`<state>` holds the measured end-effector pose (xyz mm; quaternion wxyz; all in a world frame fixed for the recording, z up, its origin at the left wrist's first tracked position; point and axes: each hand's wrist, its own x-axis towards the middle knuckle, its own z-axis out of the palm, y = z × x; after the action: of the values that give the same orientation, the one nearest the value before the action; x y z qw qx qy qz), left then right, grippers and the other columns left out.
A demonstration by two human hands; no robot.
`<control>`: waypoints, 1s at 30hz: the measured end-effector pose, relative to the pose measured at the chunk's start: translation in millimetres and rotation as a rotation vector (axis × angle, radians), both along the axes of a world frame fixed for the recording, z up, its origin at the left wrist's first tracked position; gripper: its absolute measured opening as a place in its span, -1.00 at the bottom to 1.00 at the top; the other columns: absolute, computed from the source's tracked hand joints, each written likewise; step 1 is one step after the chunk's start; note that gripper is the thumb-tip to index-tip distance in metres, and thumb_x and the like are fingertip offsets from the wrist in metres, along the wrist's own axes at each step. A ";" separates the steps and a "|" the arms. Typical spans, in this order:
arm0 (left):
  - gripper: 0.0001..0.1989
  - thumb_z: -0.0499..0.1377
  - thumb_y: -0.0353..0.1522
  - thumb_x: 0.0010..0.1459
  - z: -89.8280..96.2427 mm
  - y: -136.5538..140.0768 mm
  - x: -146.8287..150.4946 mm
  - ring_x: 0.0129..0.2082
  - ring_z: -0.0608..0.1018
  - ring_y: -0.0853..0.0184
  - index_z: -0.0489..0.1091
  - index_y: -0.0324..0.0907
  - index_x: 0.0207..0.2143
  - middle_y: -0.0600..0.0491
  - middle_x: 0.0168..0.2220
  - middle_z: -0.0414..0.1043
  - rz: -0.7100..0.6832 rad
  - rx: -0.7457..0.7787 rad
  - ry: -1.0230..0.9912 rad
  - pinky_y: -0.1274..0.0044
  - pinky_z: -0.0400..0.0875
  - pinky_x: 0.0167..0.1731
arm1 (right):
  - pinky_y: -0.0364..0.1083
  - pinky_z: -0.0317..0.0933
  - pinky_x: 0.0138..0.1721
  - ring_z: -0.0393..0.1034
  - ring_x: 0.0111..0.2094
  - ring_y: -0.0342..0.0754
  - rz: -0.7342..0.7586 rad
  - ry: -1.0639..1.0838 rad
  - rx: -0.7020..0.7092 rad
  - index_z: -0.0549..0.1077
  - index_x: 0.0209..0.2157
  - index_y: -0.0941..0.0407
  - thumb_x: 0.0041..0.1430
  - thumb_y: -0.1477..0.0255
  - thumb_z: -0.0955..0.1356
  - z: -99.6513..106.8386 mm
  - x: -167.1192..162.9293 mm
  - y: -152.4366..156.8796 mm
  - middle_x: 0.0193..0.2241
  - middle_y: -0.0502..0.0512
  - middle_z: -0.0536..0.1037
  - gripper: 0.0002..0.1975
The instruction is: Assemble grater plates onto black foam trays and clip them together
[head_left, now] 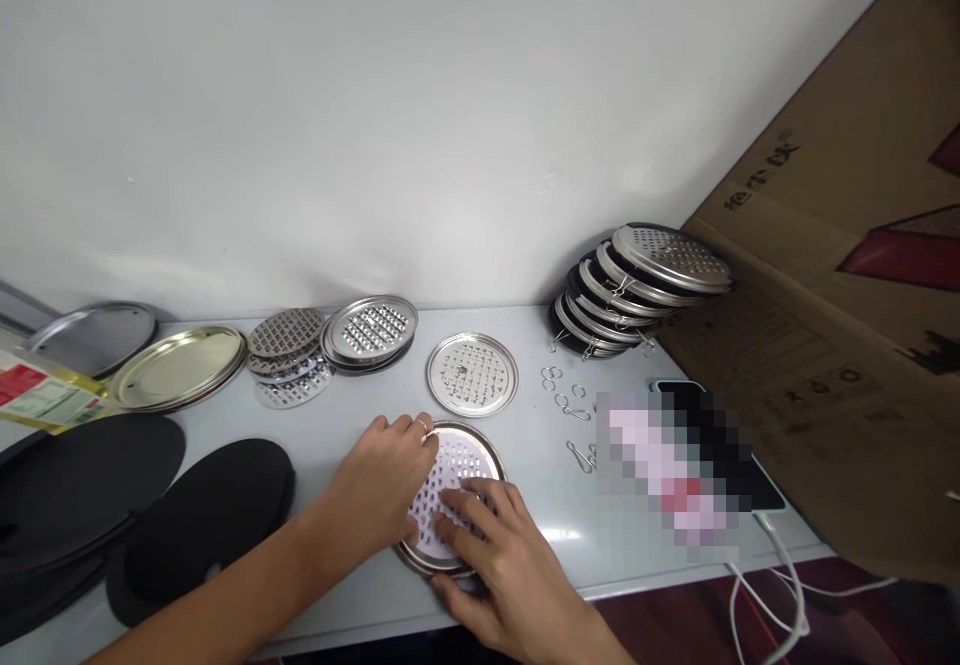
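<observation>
- Your right hand (499, 560) lies flat on the near side of the perforated disc (459, 460), fingers spread and pressing down; your left hand (382, 485) covers its left side, fingers close together, grasping nothing.
- The disc sits in a metal rim (491, 450) close to the counter (540, 535) front edge. I judge that a hard push toward you could slide both off, and uneven pressure could tip the disc out of its seat.
- The black pads (202, 515) to your left overhang the front edge and could be dragged off by your forearm.
- Right of the disc, small wire clips (574, 407) lie loose; a sweep of the hand would scatter them.
- Open counter lies between the disc and the lone tray (472, 375) behind it.
- Farther back, the leaning stack (645, 285) by the cardboard box (847, 325) looks ready to topple if bumped.
</observation>
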<state>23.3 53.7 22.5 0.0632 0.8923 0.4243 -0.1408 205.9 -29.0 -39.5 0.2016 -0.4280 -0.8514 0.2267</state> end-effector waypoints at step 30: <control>-0.17 0.48 -0.21 -0.20 -5.7 -7.3 -35.5 0.11 0.44 -0.02 0.35 -0.09 0.17 -0.10 0.21 0.37 0.067 -0.048 -0.294 0.18 0.36 0.05 | 0.18 0.25 0.07 0.26 0.10 0.18 -0.219 0.291 0.185 0.38 0.05 0.06 0.17 0.50 0.38 -9.9 12.4 -0.1 0.12 0.25 0.37 -0.61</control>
<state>-12.2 46.4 16.8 0.1507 0.8869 0.4364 -0.0168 218.4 -29.1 -49.4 0.3845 -0.4601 -0.7789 0.1836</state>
